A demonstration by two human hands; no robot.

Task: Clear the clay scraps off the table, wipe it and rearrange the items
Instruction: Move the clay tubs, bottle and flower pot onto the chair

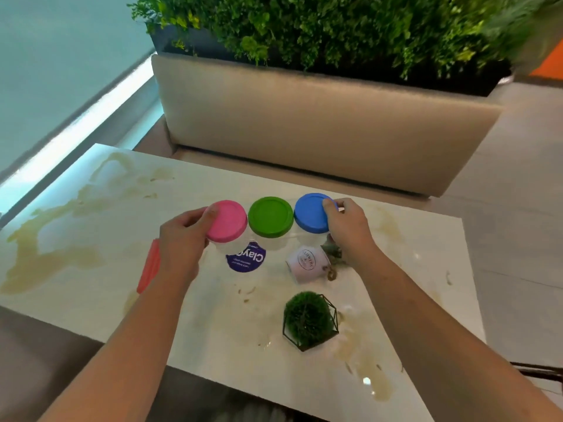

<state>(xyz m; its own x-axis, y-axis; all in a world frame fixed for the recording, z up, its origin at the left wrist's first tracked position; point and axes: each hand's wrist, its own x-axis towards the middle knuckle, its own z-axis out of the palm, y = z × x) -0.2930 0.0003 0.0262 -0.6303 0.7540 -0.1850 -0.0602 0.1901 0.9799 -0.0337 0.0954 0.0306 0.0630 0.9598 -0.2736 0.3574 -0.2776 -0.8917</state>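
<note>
Three clay tubs stand in a row on the white marble table (91, 233): one with a pink lid (229, 220), one with a green lid (270, 217), one with a blue lid (310, 212). My left hand (182, 239) grips the pink-lidded tub from its left side. My right hand (350, 229) grips the blue-lidded tub from its right side. A purple round "Clay" label (246, 259) shows on the clear wall of a tub. A red-pink ribbed tool (148, 266) lies partly hidden behind my left wrist.
A small white pot (307, 264) lies tipped on its side with its plant spilling right. A green ball plant in a black wire frame (309, 321) stands nearer me. A beige bench (320, 123) and a planter hedge (320, 28) lie beyond the table.
</note>
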